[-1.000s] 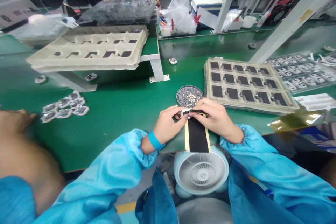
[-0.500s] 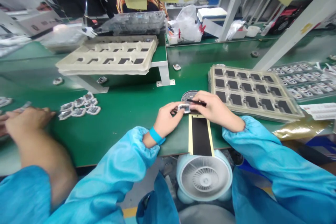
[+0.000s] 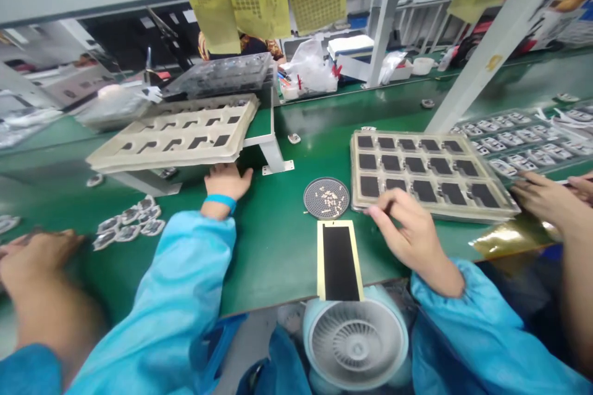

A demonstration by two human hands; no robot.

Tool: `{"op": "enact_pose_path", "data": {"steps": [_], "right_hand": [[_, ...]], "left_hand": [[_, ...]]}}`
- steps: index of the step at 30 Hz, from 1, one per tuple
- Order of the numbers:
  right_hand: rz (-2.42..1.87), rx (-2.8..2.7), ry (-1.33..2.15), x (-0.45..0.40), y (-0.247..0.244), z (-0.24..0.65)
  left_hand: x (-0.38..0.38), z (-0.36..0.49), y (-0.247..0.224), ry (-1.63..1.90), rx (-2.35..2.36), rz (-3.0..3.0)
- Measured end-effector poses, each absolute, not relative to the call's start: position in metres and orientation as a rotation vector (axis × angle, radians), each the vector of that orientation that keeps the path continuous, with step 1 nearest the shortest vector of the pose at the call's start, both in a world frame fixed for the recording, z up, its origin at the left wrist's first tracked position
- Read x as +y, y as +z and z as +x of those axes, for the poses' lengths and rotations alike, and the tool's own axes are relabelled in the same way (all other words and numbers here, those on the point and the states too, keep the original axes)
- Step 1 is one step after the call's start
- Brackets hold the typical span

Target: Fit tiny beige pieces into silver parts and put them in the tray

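My left hand [image 3: 226, 185] reaches under the front edge of a raised cream tray [image 3: 217, 153]. Its thumb stands apart, while the fingertips are hidden beneath the tray. My right hand [image 3: 407, 231] hovers at the front left corner of a clear-and-cream compartment tray [image 3: 447, 213] that carries black pieces. Its fingers are bent together in a pinch; whatever they hold cannot be made out. Between the hands lies a round, dark, perforated dish [image 3: 312, 200] with small pale bits in it. Below the dish is a black sheet on yellow backing [image 3: 341, 262].
Several small white-edged parts [image 3: 127, 233] are grouped on the green table [image 3: 273, 228] at left. Co-workers' hands show at far left [image 3: 41, 259] and far right [image 3: 544, 200]. A metal bracket [image 3: 273, 157] supports the raised shelf. A fan [image 3: 356, 345] sits below the table edge.
My left hand has gone from the middle to under the raised tray, and the small white-edged part it held is out of sight. My right hand has shifted right; its black tool no longer shows.
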State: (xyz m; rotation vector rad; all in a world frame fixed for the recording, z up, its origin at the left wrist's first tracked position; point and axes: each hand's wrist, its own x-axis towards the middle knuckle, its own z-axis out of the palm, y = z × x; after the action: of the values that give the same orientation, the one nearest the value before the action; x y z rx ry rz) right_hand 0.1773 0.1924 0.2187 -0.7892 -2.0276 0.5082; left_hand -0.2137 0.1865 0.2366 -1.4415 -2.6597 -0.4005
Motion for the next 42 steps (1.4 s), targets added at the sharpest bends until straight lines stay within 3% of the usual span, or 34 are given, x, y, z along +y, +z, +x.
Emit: {"op": "enact_pose_path", "data": {"steps": [3, 6, 8, 13, 20, 27, 36, 38, 42], "right_hand": [[-0.903, -1.984, 0.525, 0.189, 0.192, 0.203], [-1.007, -1.911, 0.672, 0.194, 0.177, 0.213], [-1.066, -1.816, 0.814, 0.198, 0.175, 0.214], [-1.057, -1.527, 1.169, 0.199, 0.175, 0.213], [-0.882, -1.642, 1.274, 0.199, 0.177, 0.211], [-0.914, -1.694, 1.258, 0.200, 0.173, 0.215], [-1.017, -1.588, 1.201, 0.186, 0.175, 0.169], [-1.036, -1.630, 1.136, 0.187, 0.175, 0.156], [-1.048, -1.666, 1.079, 0.191, 0.172, 0.147]], "left_hand": [[0.184, -0.158, 0.239, -0.204, -2.616, -1.894], [0.220, -0.115, 0.241, -0.313, -2.368, -2.303], [0.263, -0.101, 0.239, -0.362, -2.306, -2.186], [0.357, -0.112, 0.223, -0.546, -2.777, -1.605], [0.367, -0.129, 0.213, -0.645, -2.802, -1.627], [0.320, -0.101, 0.230, -0.967, -2.653, -1.880], [0.136, -0.074, 0.209, -2.355, -2.509, -2.439], [0.122, -0.071, 0.199, -2.363, -2.558, -2.449], [0.116, -0.065, 0.185, -2.049, -2.597, -2.537]]}}
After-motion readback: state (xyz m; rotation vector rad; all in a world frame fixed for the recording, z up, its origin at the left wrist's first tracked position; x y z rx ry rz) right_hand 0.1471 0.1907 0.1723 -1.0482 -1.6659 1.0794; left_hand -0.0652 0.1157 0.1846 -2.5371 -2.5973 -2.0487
